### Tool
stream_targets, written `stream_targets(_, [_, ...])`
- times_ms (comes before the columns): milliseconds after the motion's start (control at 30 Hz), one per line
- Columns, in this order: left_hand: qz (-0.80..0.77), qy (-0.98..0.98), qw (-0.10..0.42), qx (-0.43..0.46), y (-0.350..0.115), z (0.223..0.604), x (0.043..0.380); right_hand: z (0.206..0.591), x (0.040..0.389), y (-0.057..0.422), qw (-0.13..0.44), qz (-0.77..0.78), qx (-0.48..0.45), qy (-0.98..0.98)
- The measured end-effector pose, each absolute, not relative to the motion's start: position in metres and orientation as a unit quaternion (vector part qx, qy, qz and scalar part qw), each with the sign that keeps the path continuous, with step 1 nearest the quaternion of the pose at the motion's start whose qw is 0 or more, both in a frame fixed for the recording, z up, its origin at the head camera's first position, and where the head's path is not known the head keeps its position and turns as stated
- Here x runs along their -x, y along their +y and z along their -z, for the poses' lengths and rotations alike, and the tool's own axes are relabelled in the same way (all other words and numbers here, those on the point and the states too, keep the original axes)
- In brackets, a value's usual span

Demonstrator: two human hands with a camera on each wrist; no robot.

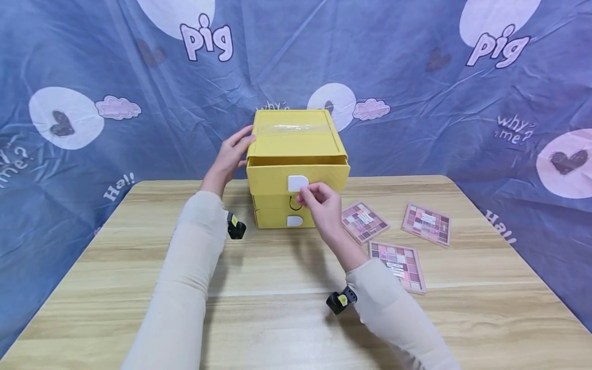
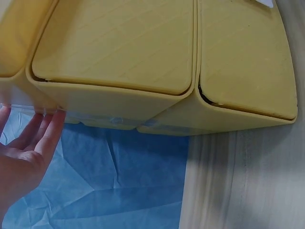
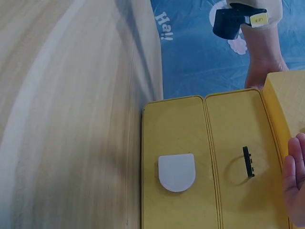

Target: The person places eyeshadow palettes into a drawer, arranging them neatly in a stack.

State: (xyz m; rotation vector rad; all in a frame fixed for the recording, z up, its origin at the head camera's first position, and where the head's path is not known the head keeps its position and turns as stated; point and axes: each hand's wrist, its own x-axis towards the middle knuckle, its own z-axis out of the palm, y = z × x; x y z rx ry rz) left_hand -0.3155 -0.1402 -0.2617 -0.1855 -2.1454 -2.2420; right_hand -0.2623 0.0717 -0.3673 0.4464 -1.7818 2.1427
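Observation:
A yellow drawer unit [image 1: 296, 146] with three stacked drawers stands at the back of the table. Its top drawer [image 1: 269, 180] is partly pulled out, showing a dark gap behind the front. My right hand [image 1: 325, 209] pinches the lower edge of that drawer's white handle [image 1: 297, 182] between thumb and curled fingers. Against the unit's left side rests my left hand [image 1: 228, 156]; in the left wrist view its fingers [image 2: 50, 131] extend with their tips on the yellow wall. The middle drawer bears a black bar [image 3: 248, 162] with a thin loop, and the bottom drawer a white handle [image 3: 177, 172].
Three makeup palettes lie right of the unit: one close beside it [image 1: 365, 222], one farther right [image 1: 426, 224] and one nearer the front [image 1: 401, 267]. Clear tape [image 1: 293, 128] crosses the unit's top. A blue printed cloth [image 1: 185, 103] hangs behind the wooden table [image 1: 259, 318].

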Motion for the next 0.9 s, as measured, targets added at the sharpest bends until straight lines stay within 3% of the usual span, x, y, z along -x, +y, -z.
stream_targets(233, [0.729, -0.681, 0.008, 0.063, -0.142, 0.260, 0.317, 0.402, 0.278, 0.078, 0.197, -0.734, -0.207, -0.616])
stream_targets(533, [0.737, -0.674, 0.000, 0.057, -0.142, 0.259, 0.319, 0.322, 0.194, 0.067, 0.187, -0.735, -0.184, -0.626])
stream_targets(900, [0.732, -0.679, -0.002, 0.054, -0.141, 0.259, 0.318, 0.319, 0.174, 0.071, 0.183, -0.730, -0.184, -0.632])
